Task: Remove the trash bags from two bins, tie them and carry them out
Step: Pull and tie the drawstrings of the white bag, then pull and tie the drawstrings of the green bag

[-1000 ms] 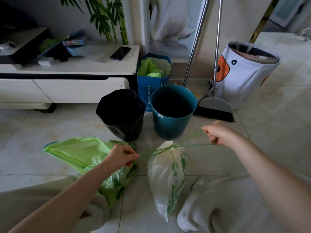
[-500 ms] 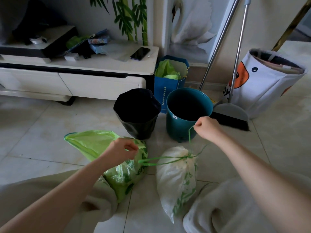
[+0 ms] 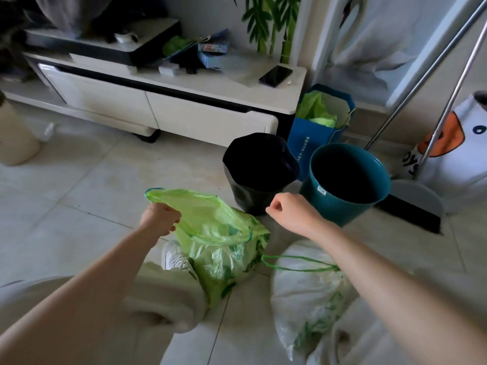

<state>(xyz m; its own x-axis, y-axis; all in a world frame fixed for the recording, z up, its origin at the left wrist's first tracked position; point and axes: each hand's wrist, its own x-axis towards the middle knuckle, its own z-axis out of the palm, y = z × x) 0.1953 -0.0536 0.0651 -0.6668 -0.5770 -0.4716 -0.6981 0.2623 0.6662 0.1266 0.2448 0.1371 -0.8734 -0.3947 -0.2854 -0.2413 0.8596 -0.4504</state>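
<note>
A green trash bag [image 3: 218, 248] lies on the floor tiles between my knees, its mouth still wide open. My left hand [image 3: 159, 218] pinches the near left rim of that mouth. A white trash bag [image 3: 308, 291] with green print lies to the right, drawn closed, its green drawstring [image 3: 295, 263] lying slack on top. My right hand [image 3: 286, 210] hovers above the floor between the two bags, fingers curled with nothing visible in them. Behind stand a black bin [image 3: 259, 172] and a teal bin [image 3: 345, 183], both upright and dark inside.
A white TV cabinet [image 3: 163, 101] with a phone [image 3: 275, 75] runs along the back. A blue paper bag [image 3: 316, 130] stands behind the bins. A broom and dustpan [image 3: 416, 198] lean at the right beside a white duck-print bag [image 3: 458, 154]. A cream container [image 3: 13, 135] stands far left.
My right hand let go of the white bag's drawstring and moved left. My left hand shifted from the drawstring to the green bag's rim. The view swung left and closer.
</note>
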